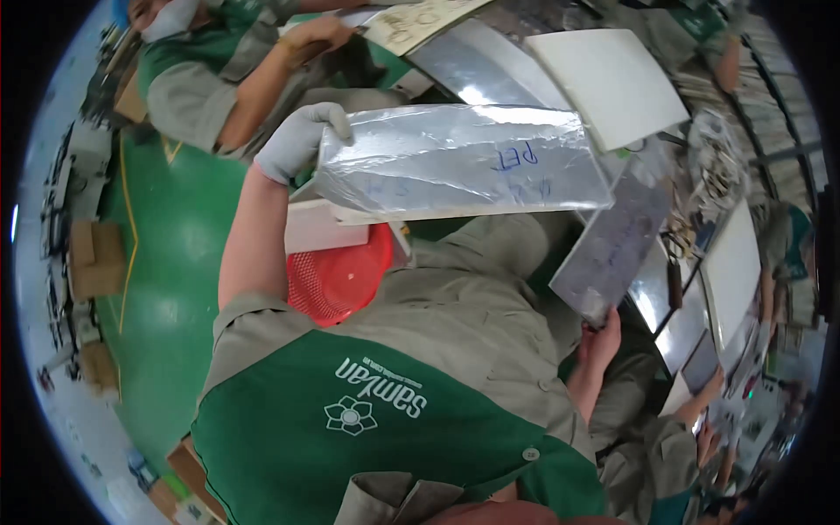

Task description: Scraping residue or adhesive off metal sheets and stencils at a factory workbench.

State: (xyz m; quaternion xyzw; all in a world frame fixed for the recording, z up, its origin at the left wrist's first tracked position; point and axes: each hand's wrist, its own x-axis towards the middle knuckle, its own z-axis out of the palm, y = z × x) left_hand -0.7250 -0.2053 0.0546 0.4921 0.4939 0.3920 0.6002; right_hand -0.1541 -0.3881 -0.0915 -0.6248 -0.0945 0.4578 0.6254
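The left hand [306, 140], in a white glove, pinches the upper left corner of a silver foil-faced panel [455, 162], fingers bent over the edge. The panel spans the space in front of the person, above the lap; its foil is creased and glossy, with blue handwriting on it, and a white layer shows along its lower edge. The right hand [602, 339], bare, grips the near end of a smudged grey board [612, 236], which slants up and away just beside the panel's right end; how the fingers sit underneath cannot be told.

Below the panel's left part is a red perforated plastic basket [337, 278], round-sided. A small pale spot shows inside it, too small to identify. A white block [325, 229] overlaps the basket's far side; whether it rests in the basket or above it cannot be told.

To the right, a clear plastic bag [719, 157] holds a jumble of pale and brownish pieces. A thick white slab [608, 87] lies beyond the panel, on a shiny metal surface [477, 66]. On the left, a cardboard box [98, 258] stands by the green floor [175, 306], its contents unclear. A co-worker's hand [317, 37] is at upper left.
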